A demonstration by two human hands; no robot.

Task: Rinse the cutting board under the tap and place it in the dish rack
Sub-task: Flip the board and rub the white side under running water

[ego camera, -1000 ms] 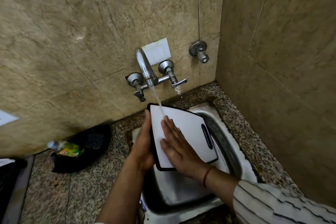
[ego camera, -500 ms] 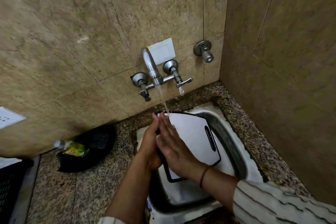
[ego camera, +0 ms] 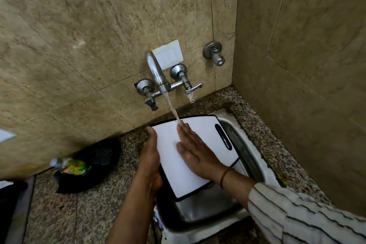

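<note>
The left hand [ego camera: 151, 156] grips the left edge of the cutting board [ego camera: 206, 130], thumb along the rim and fingers hidden behind it. The right hand [ego camera: 195, 149] lies flat on the white face with its fingers straight and close together. The board is held tilted over the sink [ego camera: 250, 146], its top edge under the tap [ego camera: 156, 71]. The water [ego camera: 172, 108] lands at the right fingertips. To the left on the speckled counter [ego camera: 79, 214], a bottle [ego camera: 71, 167] lies on something black.
</note>
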